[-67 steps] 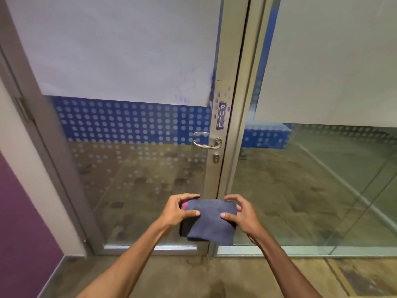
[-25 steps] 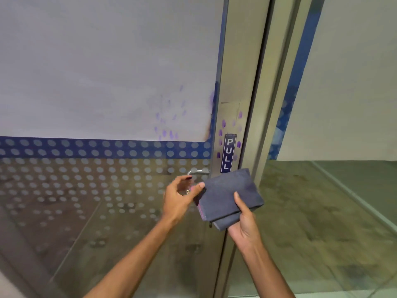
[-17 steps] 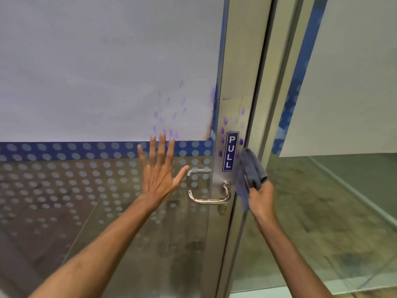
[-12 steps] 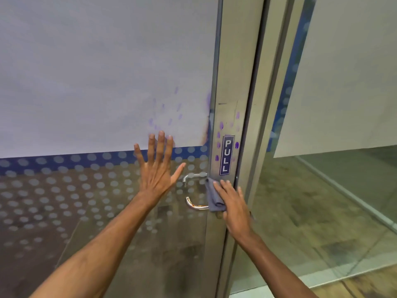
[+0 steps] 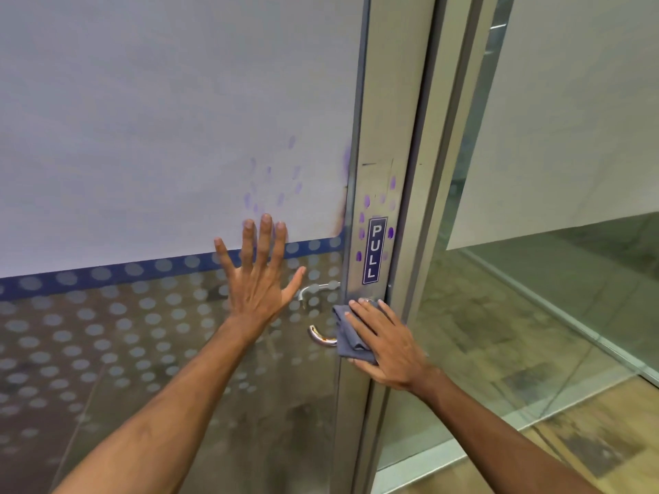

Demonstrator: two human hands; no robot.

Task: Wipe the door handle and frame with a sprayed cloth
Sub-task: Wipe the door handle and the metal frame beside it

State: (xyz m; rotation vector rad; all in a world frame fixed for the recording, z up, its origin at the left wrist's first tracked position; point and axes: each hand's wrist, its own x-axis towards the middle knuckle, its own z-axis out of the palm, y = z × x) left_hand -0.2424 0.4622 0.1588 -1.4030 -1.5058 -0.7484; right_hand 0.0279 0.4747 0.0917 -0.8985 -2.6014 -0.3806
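Note:
My right hand (image 5: 387,342) presses a grey-blue cloth (image 5: 347,336) against the inner end of the chrome door handle (image 5: 321,337) and the metal door frame (image 5: 385,137). Most of the handle is hidden under the cloth; only its curved left end shows. My left hand (image 5: 258,279) lies flat on the door glass (image 5: 160,351) with fingers spread, left of the handle. Purple smudges (image 5: 365,201) mark the frame around the PULL sign (image 5: 373,249).
Frosted film (image 5: 160,119) covers the upper glass, with a blue dotted band (image 5: 107,272) below it. A second glass panel (image 5: 535,279) stands to the right of the frame. Tiled floor (image 5: 588,440) shows at the bottom right.
Both hands held the folded cloth at first. My left hand let go and went flat on the glass; my right hand brought the cloth onto the handle and shifted slightly.

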